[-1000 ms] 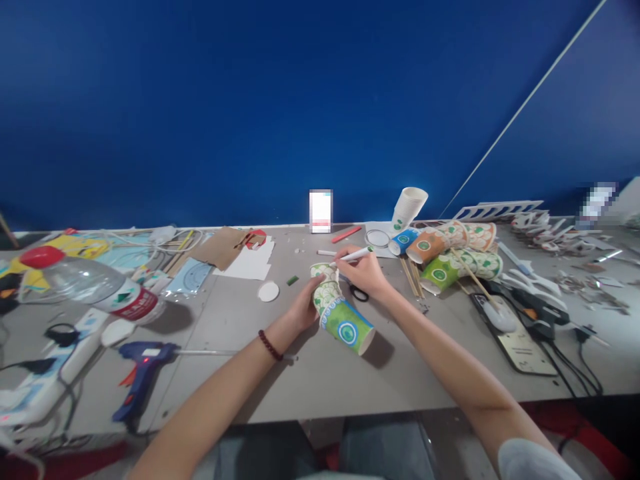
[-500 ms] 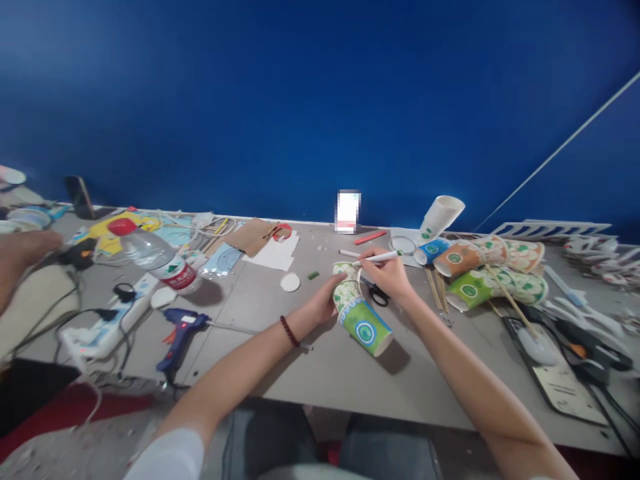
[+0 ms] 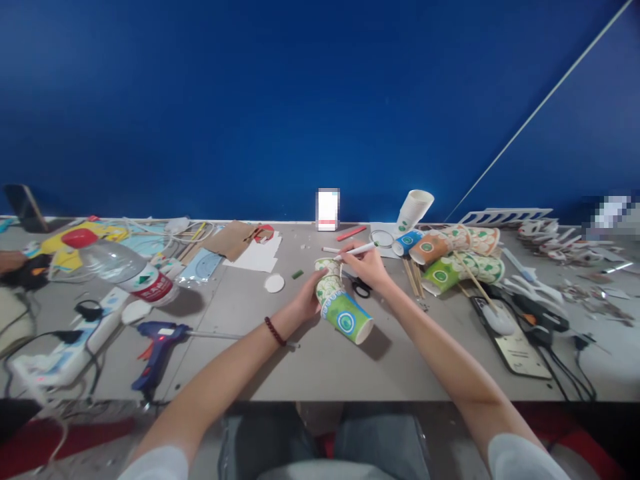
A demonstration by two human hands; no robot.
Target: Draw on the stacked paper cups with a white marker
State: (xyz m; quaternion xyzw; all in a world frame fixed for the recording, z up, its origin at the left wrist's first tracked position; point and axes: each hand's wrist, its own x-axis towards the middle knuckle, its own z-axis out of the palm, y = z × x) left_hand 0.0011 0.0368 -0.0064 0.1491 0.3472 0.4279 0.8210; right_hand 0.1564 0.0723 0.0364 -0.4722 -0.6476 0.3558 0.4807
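Note:
A chain of green-patterned paper cups [image 3: 345, 313], joined end to end and bent, lies tilted above the table. My left hand [image 3: 309, 295] is wrapped around its upper part, a dark bead bracelet on that wrist. Between the fingers of my right hand [image 3: 367, 265] is a white marker pen [image 3: 361, 249], its tip at the upper end of the cups. Whether the tip touches the paper I cannot tell. Black-handled scissors [image 3: 361, 288] lie just under my right wrist, partly hidden. A round white disc [image 3: 274, 283] and a small green piece [image 3: 297, 274] lie left of the cups.
On the left are a large water bottle [image 3: 125, 270], a blue glue gun [image 3: 159, 343] and a power strip [image 3: 83, 353]. More joined paper cups [image 3: 440, 275], a white cup stack [image 3: 415, 210], wooden sticks [image 3: 413, 279] and a black glue gun [image 3: 543, 312] occupy the right. Another person's hand [image 3: 13, 260] shows far left.
The camera view swung one way and then back. My hands keep their hold on the cups and the pen, with only slight movement at the cups' upper end.

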